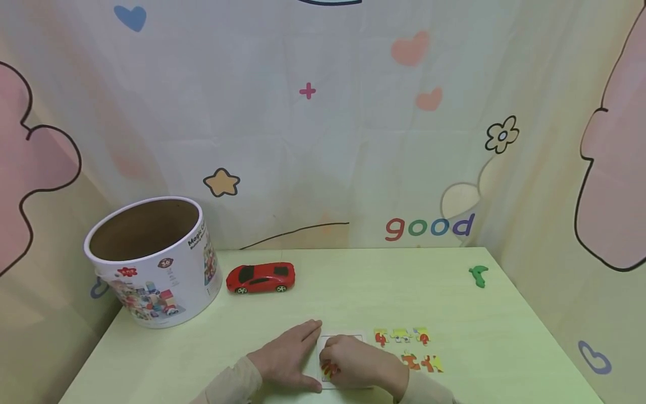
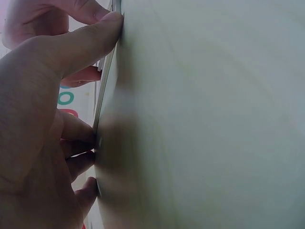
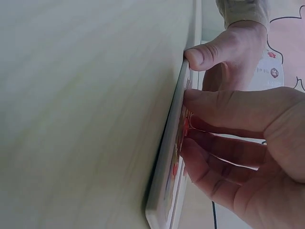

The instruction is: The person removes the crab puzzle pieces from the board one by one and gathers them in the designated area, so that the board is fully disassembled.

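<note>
A thin white puzzle board (image 1: 325,386) lies flat near the table's front edge, mostly covered by the hands. Along its left side rests my left hand (image 1: 284,359), fingers extended, with the thumb at the lower left corner. My right hand (image 1: 357,359) is over the board and pinches a red and yellow puzzle piece (image 1: 329,370) at the board's lower left. From the right wrist view, the thumb and fingertips sit right at the board's face (image 3: 164,193), where red patches show. How far the piece is seated cannot be told.
Several loose puzzle pieces (image 1: 402,336) lie in two rows right of the board, partly behind the right forearm. A red toy car (image 1: 261,278) and a large white bucket (image 1: 166,286) stand at the back left. A small green object (image 1: 479,275) lies at the far right.
</note>
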The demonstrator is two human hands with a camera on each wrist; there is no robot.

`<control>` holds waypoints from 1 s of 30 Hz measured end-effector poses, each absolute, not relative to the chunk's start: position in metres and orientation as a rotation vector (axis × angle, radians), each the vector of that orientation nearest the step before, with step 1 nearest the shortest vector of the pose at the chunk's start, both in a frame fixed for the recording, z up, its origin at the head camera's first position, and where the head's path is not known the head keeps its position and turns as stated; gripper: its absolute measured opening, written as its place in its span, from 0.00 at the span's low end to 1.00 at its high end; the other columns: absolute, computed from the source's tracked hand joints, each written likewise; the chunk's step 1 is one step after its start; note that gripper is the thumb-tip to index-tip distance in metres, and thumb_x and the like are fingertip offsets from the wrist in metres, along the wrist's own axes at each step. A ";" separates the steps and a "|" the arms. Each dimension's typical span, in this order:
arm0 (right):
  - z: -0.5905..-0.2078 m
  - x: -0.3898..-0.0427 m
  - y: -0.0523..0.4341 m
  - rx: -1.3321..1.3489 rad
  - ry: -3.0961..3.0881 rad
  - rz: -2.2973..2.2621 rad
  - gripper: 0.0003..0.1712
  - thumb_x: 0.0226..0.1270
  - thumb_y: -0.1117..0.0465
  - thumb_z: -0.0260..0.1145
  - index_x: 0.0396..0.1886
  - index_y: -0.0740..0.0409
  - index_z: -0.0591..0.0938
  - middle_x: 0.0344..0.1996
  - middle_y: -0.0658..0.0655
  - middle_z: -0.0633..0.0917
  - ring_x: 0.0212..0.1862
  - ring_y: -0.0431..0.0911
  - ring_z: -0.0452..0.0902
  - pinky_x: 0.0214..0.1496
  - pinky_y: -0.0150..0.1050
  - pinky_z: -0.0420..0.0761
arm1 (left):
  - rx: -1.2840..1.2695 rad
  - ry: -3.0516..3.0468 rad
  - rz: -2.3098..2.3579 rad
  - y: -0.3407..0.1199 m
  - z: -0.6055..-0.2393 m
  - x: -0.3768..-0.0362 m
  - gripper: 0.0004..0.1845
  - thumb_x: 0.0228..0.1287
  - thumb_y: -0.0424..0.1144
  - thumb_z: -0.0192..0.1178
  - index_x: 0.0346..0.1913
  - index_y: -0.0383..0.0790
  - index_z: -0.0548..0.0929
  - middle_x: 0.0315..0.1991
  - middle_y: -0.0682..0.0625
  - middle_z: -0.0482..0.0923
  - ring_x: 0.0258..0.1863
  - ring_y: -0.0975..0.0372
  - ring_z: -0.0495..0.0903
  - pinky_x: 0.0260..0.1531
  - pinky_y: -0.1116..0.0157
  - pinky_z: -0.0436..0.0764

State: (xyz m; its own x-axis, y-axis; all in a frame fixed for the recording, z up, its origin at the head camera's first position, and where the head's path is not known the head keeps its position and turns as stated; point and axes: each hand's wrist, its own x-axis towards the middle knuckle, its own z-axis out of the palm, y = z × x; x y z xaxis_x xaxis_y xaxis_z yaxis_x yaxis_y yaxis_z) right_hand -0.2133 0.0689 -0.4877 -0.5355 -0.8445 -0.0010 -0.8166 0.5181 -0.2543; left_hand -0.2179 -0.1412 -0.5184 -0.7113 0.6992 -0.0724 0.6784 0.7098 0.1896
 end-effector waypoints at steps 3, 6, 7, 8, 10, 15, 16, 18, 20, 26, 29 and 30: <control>-0.487 -0.213 0.068 -1.417 2.627 -0.334 0.11 0.51 0.65 0.71 0.35 0.48 0.86 0.31 0.39 0.81 0.35 0.29 0.72 0.43 0.23 0.76 | 1.122 2.775 0.221 -0.141 -0.518 -0.218 0.59 0.52 0.75 0.57 0.74 0.33 0.58 0.76 0.44 0.54 0.75 0.53 0.56 0.72 0.59 0.62; -0.487 -0.212 0.067 -1.402 2.623 -0.326 0.11 0.53 0.65 0.71 0.36 0.49 0.87 0.31 0.40 0.81 0.35 0.29 0.72 0.44 0.23 0.77 | 1.118 2.770 0.230 -0.141 -0.518 -0.218 0.59 0.52 0.75 0.57 0.74 0.33 0.58 0.76 0.44 0.54 0.75 0.53 0.56 0.72 0.59 0.63; -0.487 -0.211 0.067 -1.402 2.625 -0.322 0.10 0.53 0.65 0.71 0.36 0.49 0.87 0.31 0.40 0.81 0.35 0.29 0.73 0.44 0.23 0.77 | 1.117 2.768 0.231 -0.141 -0.518 -0.218 0.59 0.52 0.75 0.57 0.74 0.33 0.58 0.76 0.44 0.54 0.75 0.53 0.56 0.72 0.59 0.63; -0.487 -0.211 0.067 -1.407 2.628 -0.317 0.10 0.53 0.65 0.70 0.36 0.49 0.87 0.31 0.40 0.82 0.35 0.29 0.73 0.44 0.24 0.77 | 1.117 2.765 0.233 -0.141 -0.518 -0.218 0.59 0.52 0.75 0.57 0.74 0.33 0.58 0.76 0.44 0.54 0.75 0.53 0.56 0.72 0.59 0.63; -0.486 -0.211 0.067 -1.415 2.634 -0.309 0.09 0.54 0.64 0.70 0.35 0.49 0.87 0.31 0.40 0.81 0.35 0.29 0.73 0.43 0.24 0.77 | 1.121 2.769 0.232 -0.141 -0.517 -0.218 0.59 0.52 0.76 0.57 0.74 0.33 0.58 0.76 0.44 0.54 0.75 0.52 0.56 0.72 0.58 0.63; -0.486 -0.212 0.067 -1.420 2.648 -0.298 0.07 0.55 0.64 0.70 0.34 0.48 0.86 0.30 0.40 0.81 0.34 0.29 0.72 0.44 0.24 0.76 | 1.135 2.780 0.214 -0.142 -0.516 -0.219 0.59 0.52 0.75 0.57 0.74 0.32 0.58 0.76 0.43 0.54 0.75 0.52 0.56 0.72 0.59 0.62; -0.486 -0.212 0.066 -1.424 2.651 -0.294 0.07 0.55 0.64 0.70 0.34 0.48 0.86 0.30 0.40 0.81 0.34 0.29 0.72 0.43 0.24 0.76 | 1.136 2.780 0.210 -0.142 -0.516 -0.219 0.59 0.52 0.75 0.57 0.74 0.32 0.58 0.76 0.43 0.54 0.75 0.52 0.56 0.72 0.59 0.62; -0.487 -0.212 0.066 -1.431 2.658 -0.284 0.07 0.55 0.64 0.70 0.34 0.48 0.86 0.30 0.40 0.81 0.34 0.29 0.72 0.43 0.24 0.76 | 1.137 2.778 0.206 -0.142 -0.517 -0.220 0.59 0.52 0.75 0.57 0.74 0.32 0.58 0.76 0.43 0.54 0.75 0.52 0.56 0.72 0.59 0.62; -0.488 -0.212 0.065 -1.445 2.671 -0.267 0.07 0.55 0.63 0.70 0.33 0.48 0.86 0.29 0.40 0.80 0.33 0.30 0.72 0.43 0.24 0.76 | 1.135 2.776 0.205 -0.142 -0.517 -0.219 0.59 0.52 0.76 0.56 0.74 0.32 0.58 0.76 0.43 0.54 0.75 0.52 0.56 0.72 0.59 0.62; -0.488 -0.210 0.066 -1.454 2.701 -0.217 0.06 0.55 0.60 0.72 0.33 0.47 0.86 0.30 0.40 0.80 0.33 0.30 0.72 0.43 0.26 0.76 | 1.125 2.769 0.214 -0.142 -0.517 -0.219 0.59 0.52 0.76 0.56 0.74 0.33 0.57 0.76 0.44 0.53 0.75 0.53 0.55 0.72 0.58 0.62; -0.488 -0.209 0.066 -1.458 2.701 -0.209 0.07 0.55 0.58 0.73 0.34 0.47 0.86 0.31 0.40 0.80 0.33 0.31 0.72 0.44 0.26 0.77 | 1.120 2.770 0.207 -0.141 -0.517 -0.219 0.59 0.52 0.76 0.56 0.74 0.32 0.57 0.76 0.44 0.53 0.75 0.53 0.55 0.72 0.59 0.62; -0.488 -0.209 0.066 -1.457 2.700 -0.206 0.07 0.55 0.57 0.73 0.35 0.47 0.86 0.31 0.40 0.80 0.33 0.31 0.71 0.44 0.26 0.77 | 1.119 2.770 0.206 -0.141 -0.518 -0.219 0.59 0.52 0.76 0.56 0.74 0.33 0.58 0.76 0.44 0.53 0.75 0.53 0.55 0.72 0.59 0.62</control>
State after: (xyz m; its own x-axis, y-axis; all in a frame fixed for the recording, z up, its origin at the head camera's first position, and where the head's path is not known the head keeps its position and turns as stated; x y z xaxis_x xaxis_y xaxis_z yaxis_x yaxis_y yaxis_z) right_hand -0.2087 0.0660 -0.4879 -0.5494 -0.8355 0.0051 -0.8266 0.5426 -0.1491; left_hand -0.2187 -0.1414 -0.5180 -0.7116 0.6975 -0.0847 0.6773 0.7130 0.1811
